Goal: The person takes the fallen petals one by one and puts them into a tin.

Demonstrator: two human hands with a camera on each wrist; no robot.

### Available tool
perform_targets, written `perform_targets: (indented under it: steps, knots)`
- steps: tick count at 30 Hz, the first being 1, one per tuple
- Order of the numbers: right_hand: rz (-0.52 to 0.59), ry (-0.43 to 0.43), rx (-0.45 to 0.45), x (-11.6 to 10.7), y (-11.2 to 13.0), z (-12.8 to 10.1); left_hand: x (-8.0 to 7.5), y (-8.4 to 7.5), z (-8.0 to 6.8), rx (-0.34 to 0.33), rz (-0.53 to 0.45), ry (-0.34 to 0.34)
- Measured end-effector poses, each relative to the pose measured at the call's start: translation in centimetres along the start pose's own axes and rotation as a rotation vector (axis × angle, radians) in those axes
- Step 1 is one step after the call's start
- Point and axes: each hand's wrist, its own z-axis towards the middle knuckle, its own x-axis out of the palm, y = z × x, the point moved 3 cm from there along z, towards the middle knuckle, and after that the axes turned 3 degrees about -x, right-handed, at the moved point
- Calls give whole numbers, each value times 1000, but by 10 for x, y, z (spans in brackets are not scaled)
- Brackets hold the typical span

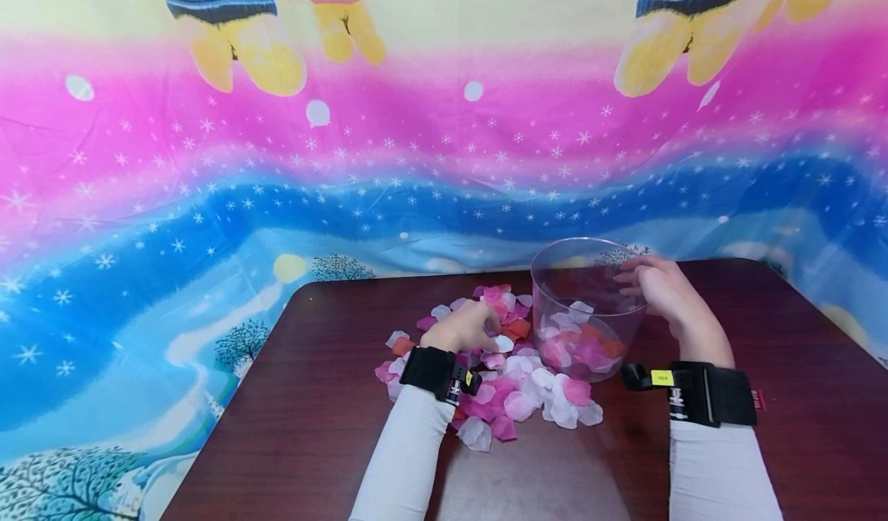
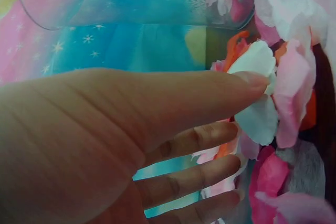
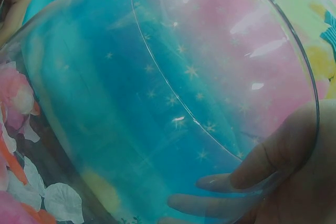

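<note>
In the head view my left hand [image 1: 470,327] is at the loose pile of fabric petals [image 1: 516,386], pink, white and orange. The left wrist view shows its thumb pressed on a white petal [image 2: 254,116], the other fingers curled below; the index finger is hidden behind the thumb. A clear plastic tub [image 1: 586,305], partly filled with petals, stands upright beside the pile. My right hand [image 1: 666,294] grips the tub at its right side near the rim. Through the clear wall, the right wrist view shows the curled fingers [image 3: 210,203].
Everything is on a dark reddish-brown table [image 1: 291,421]. Behind it hangs a printed cloth [image 1: 388,143] with snowflakes and bears, meeting the table's far edge. Both wrists wear black straps [image 1: 714,394].
</note>
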Motion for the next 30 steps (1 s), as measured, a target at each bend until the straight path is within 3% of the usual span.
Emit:
perform_targets:
  steps: [11,19,30]
  knots:
    - [-4,-6,2,0,0,0,-3,2,-1,49,6,-56]
    - [3,-4,-3,0,0,0,-15,6,-4,46,-16,-106]
    - [1,0,4,0,0,0,-38,5,-13,96,-79,-220]
